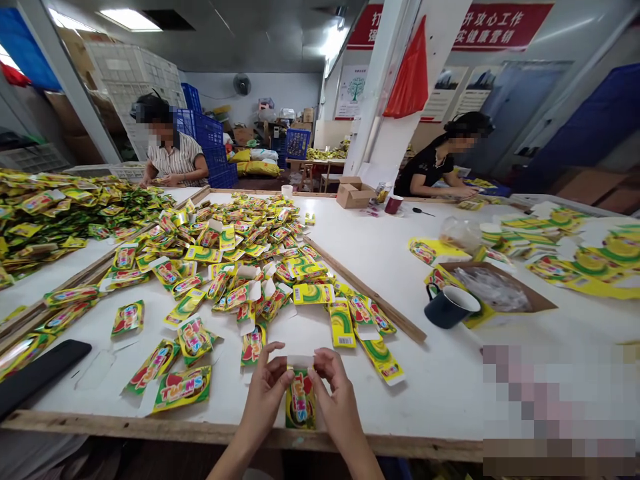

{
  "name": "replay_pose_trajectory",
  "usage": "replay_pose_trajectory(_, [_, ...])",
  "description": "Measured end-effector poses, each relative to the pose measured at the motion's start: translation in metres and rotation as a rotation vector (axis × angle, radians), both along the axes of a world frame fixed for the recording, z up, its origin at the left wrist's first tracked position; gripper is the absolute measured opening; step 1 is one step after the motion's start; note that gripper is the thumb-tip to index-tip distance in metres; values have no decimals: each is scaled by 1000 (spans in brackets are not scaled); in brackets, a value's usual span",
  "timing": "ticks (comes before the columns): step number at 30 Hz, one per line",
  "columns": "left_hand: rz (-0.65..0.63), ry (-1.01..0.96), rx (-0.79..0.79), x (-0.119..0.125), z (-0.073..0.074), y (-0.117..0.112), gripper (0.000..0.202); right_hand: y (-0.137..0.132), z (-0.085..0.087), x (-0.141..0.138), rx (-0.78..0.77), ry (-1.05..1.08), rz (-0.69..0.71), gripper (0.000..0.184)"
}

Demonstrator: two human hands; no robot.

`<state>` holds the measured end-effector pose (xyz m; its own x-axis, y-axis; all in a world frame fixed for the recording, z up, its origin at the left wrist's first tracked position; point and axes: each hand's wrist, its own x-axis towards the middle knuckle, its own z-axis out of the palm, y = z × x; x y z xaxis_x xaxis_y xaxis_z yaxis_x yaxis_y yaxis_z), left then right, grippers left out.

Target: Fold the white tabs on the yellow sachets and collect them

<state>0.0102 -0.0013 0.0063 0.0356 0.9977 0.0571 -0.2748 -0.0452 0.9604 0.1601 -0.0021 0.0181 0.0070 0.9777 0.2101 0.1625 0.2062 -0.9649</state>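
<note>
My left hand [267, 393] and my right hand [334, 390] both pinch one small yellow-green printed carton [300, 400] near the table's front edge. The fingertips of both hands close on its white top flap. The carton stands upright between my hands. Just beyond them lies a big scatter of the same flat cartons [240, 267] spread over the white table [450, 373]. Two flat cartons [183, 387] lie to the left of my left hand.
A dark mug [450, 307] and a brown box of clear plastic pieces [495, 287] stand to the right. A black phone [37, 373] lies at the left edge. A wooden strip [370, 293] crosses the table. Two people work at the far side.
</note>
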Motion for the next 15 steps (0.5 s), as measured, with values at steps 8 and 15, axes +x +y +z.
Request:
replay_pose_trajectory(8, [-54, 272, 62, -6, 9, -4, 20, -6, 15, 4, 68, -49, 92, 11])
replay_pose_trajectory(15, [48, 327, 30, 2, 11, -3, 20, -4, 18, -2, -3, -102, -5, 12])
